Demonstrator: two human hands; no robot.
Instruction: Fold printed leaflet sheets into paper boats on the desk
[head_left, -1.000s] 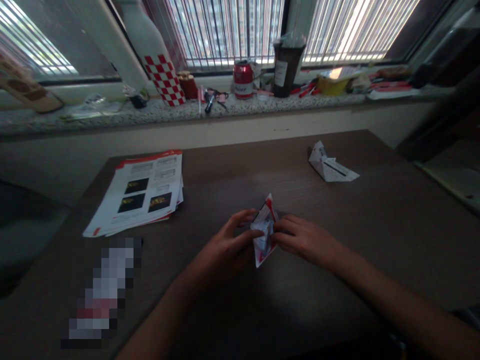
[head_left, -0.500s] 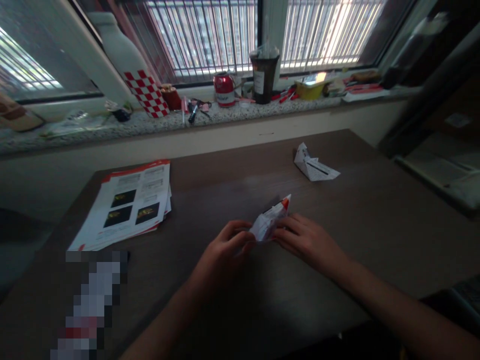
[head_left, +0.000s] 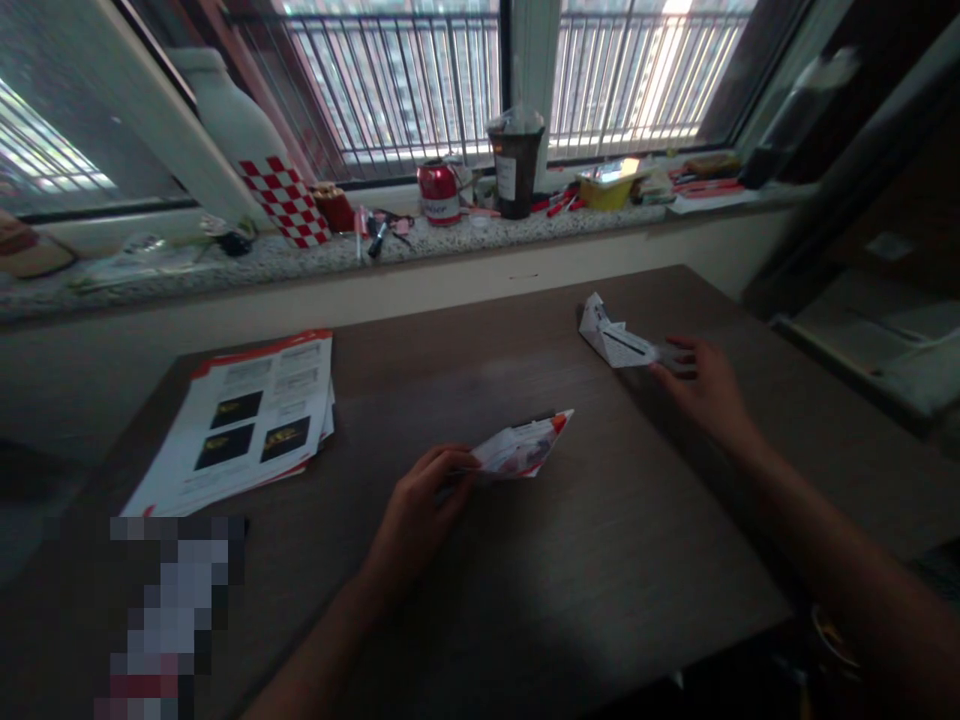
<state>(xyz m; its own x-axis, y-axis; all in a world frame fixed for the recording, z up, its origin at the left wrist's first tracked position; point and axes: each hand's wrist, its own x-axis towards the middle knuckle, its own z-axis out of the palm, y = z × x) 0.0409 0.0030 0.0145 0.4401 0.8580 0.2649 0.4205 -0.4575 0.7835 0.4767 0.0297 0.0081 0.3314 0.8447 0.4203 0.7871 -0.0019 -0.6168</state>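
Note:
My left hand (head_left: 431, 500) pinches the left end of a folded paper piece (head_left: 521, 450). This piece is white with print, an orange-red corner and a pointed tip aimed to the right. Over to the right, my right hand (head_left: 705, 390) is at the narrow end of a second folded paper piece (head_left: 619, 345), thumb and fingers apart around its tip. Whether they touch it is hard to tell. That second piece rests on the table, with a raised peak at its left and a dark printed bar along its side.
A stack of printed sheets (head_left: 262, 420) lies at the left of the brown table (head_left: 450, 380). Below it is a pixelated patch (head_left: 172, 600). Behind, the windowsill (head_left: 450, 245) carries a checkered bottle (head_left: 281, 195), a red can (head_left: 439, 192), a dark cup (head_left: 515, 165) and a yellow container (head_left: 607, 190).
My right hand has let go of the first folded paper and moved right and away to the second. My left hand still holds the first, now tilted lower. The view has shifted slightly.

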